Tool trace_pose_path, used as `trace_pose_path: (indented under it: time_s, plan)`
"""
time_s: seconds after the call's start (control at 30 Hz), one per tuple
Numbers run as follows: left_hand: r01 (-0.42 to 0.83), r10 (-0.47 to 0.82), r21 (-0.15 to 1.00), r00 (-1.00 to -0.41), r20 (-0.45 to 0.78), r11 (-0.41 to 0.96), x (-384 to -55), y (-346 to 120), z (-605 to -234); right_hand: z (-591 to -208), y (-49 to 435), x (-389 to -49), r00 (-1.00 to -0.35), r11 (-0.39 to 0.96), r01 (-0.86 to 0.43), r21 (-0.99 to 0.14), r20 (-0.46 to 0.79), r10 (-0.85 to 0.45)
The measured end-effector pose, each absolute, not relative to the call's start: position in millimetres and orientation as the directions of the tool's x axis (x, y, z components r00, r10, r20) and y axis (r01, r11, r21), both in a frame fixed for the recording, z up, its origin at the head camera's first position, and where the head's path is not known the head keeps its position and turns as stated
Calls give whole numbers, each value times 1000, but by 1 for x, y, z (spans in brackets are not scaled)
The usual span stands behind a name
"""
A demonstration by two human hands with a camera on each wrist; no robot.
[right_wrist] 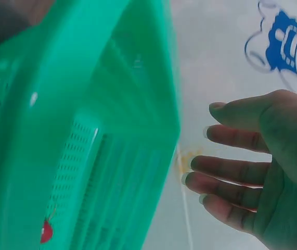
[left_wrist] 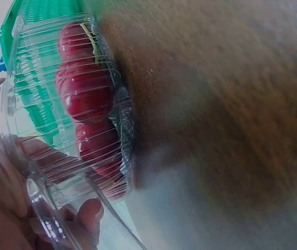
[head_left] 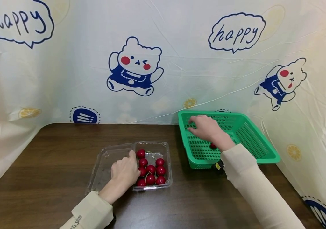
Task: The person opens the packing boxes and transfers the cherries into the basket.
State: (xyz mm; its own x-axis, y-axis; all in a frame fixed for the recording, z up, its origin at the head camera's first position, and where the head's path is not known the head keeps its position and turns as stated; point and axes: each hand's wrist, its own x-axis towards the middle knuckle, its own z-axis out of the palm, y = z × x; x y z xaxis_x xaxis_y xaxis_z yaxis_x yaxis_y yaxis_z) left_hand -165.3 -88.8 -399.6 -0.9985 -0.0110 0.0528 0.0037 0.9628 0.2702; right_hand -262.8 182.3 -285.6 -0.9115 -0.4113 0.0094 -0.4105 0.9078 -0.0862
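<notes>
A clear plastic clamshell box (head_left: 167, 152) stands on the table with several dark red cherries (head_left: 160, 170) in its right half. Its lid (head_left: 102, 168) lies folded out to the left. My left hand (head_left: 124, 171) grips the box's left side near the hinge; in the left wrist view, thumb (left_wrist: 90, 213) and fingers lie on the clear plastic. Over the green basket (head_left: 266, 156) hovers my right hand (head_left: 207, 128), fingers apart and loosely bent, holding nothing. A cherry (head_left: 213, 145) lies in the basket, partly hidden by the right wrist.
The brown wooden table (head_left: 65, 152) reaches back to a printed plastic sheet (head_left: 180, 63) that hangs behind and at both sides. The basket stands at the table's right, close to the sheet. A small black object (head_left: 218, 167) is at the right cuff.
</notes>
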Motion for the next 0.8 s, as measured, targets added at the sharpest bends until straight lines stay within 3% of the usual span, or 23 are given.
trace_pose_path:
  time_s: [0.57, 0.8]
  plan:
    - [-5, -13, 271, -1000, 28, 963, -166, -89, -399, -298, 116, -239, -847, 847, -532, -12, -17, -532]
    - [-2, -9, 269, -1000, 27, 963, -167, -88, -399, -312, 95, -231, -730, 734, -679, -11, -90, -677]
